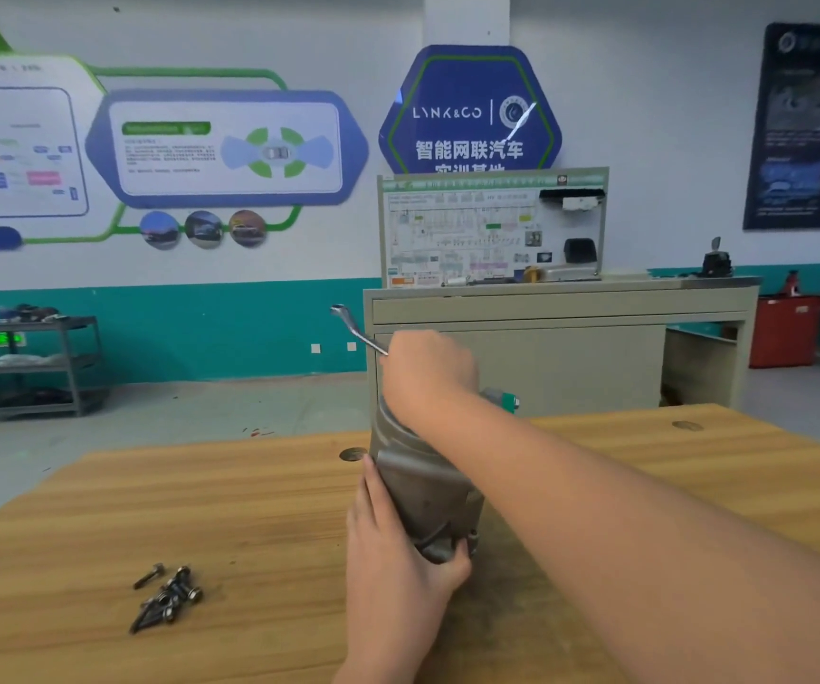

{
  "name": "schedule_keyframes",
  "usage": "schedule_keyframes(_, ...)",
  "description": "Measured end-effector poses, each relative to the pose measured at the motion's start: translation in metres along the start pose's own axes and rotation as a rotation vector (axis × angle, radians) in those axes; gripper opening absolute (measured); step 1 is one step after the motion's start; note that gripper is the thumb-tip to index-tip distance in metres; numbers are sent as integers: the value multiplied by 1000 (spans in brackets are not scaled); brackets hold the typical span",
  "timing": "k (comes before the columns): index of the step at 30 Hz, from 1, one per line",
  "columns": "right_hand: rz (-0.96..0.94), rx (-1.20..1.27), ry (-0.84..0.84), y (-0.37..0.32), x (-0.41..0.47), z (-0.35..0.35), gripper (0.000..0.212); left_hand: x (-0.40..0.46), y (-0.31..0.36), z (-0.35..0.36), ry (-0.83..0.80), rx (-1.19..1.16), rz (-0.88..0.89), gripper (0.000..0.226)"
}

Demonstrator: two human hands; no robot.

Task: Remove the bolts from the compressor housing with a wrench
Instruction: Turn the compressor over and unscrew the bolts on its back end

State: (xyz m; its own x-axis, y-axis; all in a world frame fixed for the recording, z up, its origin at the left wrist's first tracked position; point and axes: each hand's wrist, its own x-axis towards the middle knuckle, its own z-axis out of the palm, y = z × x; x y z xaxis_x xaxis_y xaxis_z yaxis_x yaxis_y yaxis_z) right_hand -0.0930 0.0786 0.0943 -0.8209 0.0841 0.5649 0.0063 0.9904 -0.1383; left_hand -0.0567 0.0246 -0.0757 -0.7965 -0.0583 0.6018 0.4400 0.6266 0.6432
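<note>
One compressor housing stands on the wooden table, one wrench is up top, and near the table's front-left lies one heap of loose bolts, too tangled to count.

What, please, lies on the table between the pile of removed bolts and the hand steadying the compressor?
In the head view, only bare wooden table lies between the bolts and the left hand gripping the compressor housing.

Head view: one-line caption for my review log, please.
Left hand steadies compressor housing on wooden table; right hand grips wrench; removed bolts nearby.
</note>
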Motion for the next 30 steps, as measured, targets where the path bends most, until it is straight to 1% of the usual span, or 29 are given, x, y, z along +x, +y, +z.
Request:
schedule_keyframes(2,-134,59,80,2,-14,3,24,0,2,-2,-6,-10,-13,127)
schedule_keyframes(3,-217,78,124,3,-21,5,27,-1,2,-2,-14,-16,-18,127)
schedule_keyframes(6,-411,192,318,5,-49,9,27,-3,3,-5,-9,-48,-32,122)
schedule_keyframes(7,-444,230,389,6,-59,13,30,-3,4,-6,-3,-62,-32,114)
schedule_keyframes(9,-458,339,535,10,-79,22,37,-5,5,-8,7,-52,-11,90)
schedule_keyframes(11,-426,540,599,13,-96,30,41,-8,2,-8,38,-53,-12,60)
schedule_keyframes(12,-397,667,586,15,-102,31,42,-9,0,-7,59,-79,-30,52)
schedule_keyframes(13,-366,803,565,17,-107,32,41,-10,-1,-6,74,-107,-44,57)
schedule_keyframes(14,-328,942,555,20,-112,32,39,-11,-2,-5,80,-129,-56,64)
schedule_keyframes(16,-196,1181,569,27,-118,30,38,-10,1,-7,98,-178,-92,86)
schedule_keyframes(18,-27,1338,560,30,-122,29,41,-7,6,-8,89,-208,-117,104)
schedule_keyframes(20,104,1473,511,33,-125,27,39,-7,7,-7,59,-182,-103,114)
schedule_keyframes(23,222,1572,412,41,-126,25,37,-7,4,-3,52,-114,-83,113)
schedule_keyframes(24,243,1646,376,44,-124,24,39,-6,2,-2,59,-98,-85,112)
schedule_keyframes(27,332,1970,240,59,-107,23,43,-6,-1,0,66,-82,-111,112)
schedule_keyframes(28,392,2037,177,64,-99,21,38,-7,-2,0,70,-86,-115,112)
schedule_keyframes(30,538,2054,55,72,-83,18,22,-8,-2,-1,82,-100,-114,112)
